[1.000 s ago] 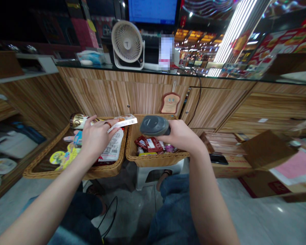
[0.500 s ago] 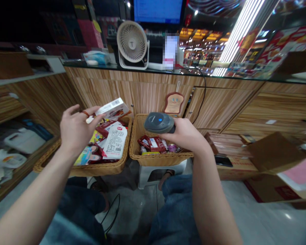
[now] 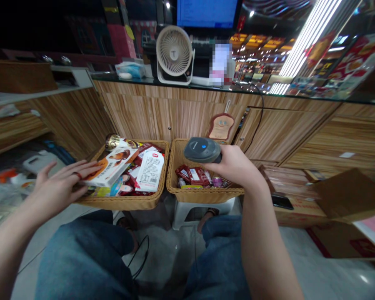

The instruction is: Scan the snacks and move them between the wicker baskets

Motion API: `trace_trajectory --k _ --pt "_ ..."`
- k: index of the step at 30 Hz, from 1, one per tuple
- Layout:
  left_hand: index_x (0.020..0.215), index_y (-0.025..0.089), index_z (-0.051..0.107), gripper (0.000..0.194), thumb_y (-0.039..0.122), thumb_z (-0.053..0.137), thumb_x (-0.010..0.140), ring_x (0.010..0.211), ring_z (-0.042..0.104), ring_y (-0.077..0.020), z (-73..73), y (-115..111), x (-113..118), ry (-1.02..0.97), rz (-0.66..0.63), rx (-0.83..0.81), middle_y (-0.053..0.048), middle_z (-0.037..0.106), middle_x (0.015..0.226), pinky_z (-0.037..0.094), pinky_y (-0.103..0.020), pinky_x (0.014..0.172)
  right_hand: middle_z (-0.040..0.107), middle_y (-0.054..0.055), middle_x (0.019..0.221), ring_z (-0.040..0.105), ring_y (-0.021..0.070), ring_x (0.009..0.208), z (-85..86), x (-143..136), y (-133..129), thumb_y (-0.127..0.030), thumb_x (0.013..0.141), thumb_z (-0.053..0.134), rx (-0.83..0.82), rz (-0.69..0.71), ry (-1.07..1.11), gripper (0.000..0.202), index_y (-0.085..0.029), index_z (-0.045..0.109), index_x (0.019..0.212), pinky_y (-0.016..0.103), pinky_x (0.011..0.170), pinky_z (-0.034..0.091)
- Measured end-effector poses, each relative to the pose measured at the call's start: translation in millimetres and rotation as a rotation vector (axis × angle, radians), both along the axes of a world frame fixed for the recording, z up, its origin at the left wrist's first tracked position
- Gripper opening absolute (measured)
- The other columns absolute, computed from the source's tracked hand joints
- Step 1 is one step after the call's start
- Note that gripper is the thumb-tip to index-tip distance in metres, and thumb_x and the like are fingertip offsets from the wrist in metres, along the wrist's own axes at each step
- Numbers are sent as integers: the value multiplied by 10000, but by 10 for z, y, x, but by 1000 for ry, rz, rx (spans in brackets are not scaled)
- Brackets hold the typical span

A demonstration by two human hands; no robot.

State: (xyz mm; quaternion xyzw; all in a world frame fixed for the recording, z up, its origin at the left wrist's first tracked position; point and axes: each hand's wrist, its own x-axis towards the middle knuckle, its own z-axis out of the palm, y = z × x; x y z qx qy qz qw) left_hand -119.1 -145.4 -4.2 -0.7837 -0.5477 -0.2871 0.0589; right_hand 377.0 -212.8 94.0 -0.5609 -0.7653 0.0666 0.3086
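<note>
The box [image 3: 114, 168] is located in the left basket [image 3: 121, 203], where it is laid at a slant across other packs, with its printed face upward. Its near left end is contacted by the fingers of the left hand [image 3: 58, 183], which are extended (a ring [image 3: 77, 175] is worn on one of them). Whether the box is pinched or only touched by this hand cannot be told. To the right of the box, a white packet [image 3: 150, 171] is placed over red packs [image 3: 150, 148]. At the far rim, a brown and gold pack [image 3: 112, 142] is seated.

The scanner [image 3: 201, 150] is grasped by the right hand [image 3: 237, 164]. It is held above the right basket [image 3: 203, 196], its head directed to the left, and a blue light is lit on its top. Maroon sachets [image 3: 198, 176] and small wrapped items are contained in that basket, which is supported by a white stool [image 3: 181, 214].

Beyond the baskets, a toast-shaped tag [image 3: 221, 125] is hung on the front of the counter [image 3: 137, 108]. On the counter top, a fan [image 3: 174, 52] is positioned, below a lit monitor [image 3: 206, 14]. Beyond the right forearm, a flat black device [image 3: 283, 201] is laid on a carton [image 3: 296, 214].
</note>
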Motion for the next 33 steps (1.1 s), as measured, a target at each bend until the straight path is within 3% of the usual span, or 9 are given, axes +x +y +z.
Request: trace_trajectory --k 3,7,9,12,18,22,25,29,33 --pt "627 340 664 261 542 538 734 1288 671 -362 -38 30 -74 43 14 -38 88 822 1188 245 -657 1226 824 77 925 785 279 914 2 -14 4 -223 846 801 -1 -4 0 175 -153 812 1005 320 792 558" --pt "902 419 752 278 483 511 778 1345 625 -325 119 26 159 64 -2 18 119 757 1360 276 -592 1228 830 84 939 789 288 940 -1 -4 -2 -226 850 808 -12 -12 9 183 -148 813 1015 320 789 552" --pt "1106 422 748 364 436 499 840 1355 616 -320 228 25 409 68 -54 53 64 723 1436 305 -579 1219 829 84 945 789 285 933 -3 11 -7 -231 849 817 -4 -11 7 186 -149 812 1017 318 787 549" --pt "1249 267 706 415 399 435 963 1339 622 -321 350 60 904 100 -185 36 -121 704 1442 373 -554 1183 826 82 920 787 284 908 -5 37 -15 -253 852 827 -7 -20 10 168 -151 809 985 311 753 538" --pt "1419 301 626 442 321 497 997 1417 552 -279 378 360 2064 309 -559 -85 -76 666 1491 311 -530 1239 835 97 961 784 282 913 -28 101 -15 -273 855 829 -7 -30 47 202 -144 810 1009 325 765 532" --pt "1336 233 705 449 195 624 895 1384 578 -322 275 668 2786 585 -678 -183 -134 696 1440 381 -506 1184 832 101 942 774 271 876 -44 145 -16 -238 840 823 5 -53 49 176 -140 815 986 324 753 519" --pt "1444 265 644 663 151 714 794 1426 563 -321 112 897 3210 725 -727 -294 -121 669 1498 412 -455 1175 828 104 932 773 275 891 -46 176 -25 -256 842 830 11 -73 56 174 -136 813 967 314 740 503" --pt "1447 283 652 698 90 684 777 1486 521 -310 -153 1123 3577 746 -735 -322 -86 623 1568 359 -433 1238 824 97 923 771 276 896 -58 221 -30 -238 831 837 20 -82 61 172 -139 806 969 311 743 497" --pt "1531 249 569 649 194 610 885 1578 382 -296 -370 1257 3783 651 -740 -272 -61 564 1627 287 -401 1287 827 106 930 771 289 899 -76 249 -29 -235 824 846 14 -100 51 177 -140 804 967 321 754 499"
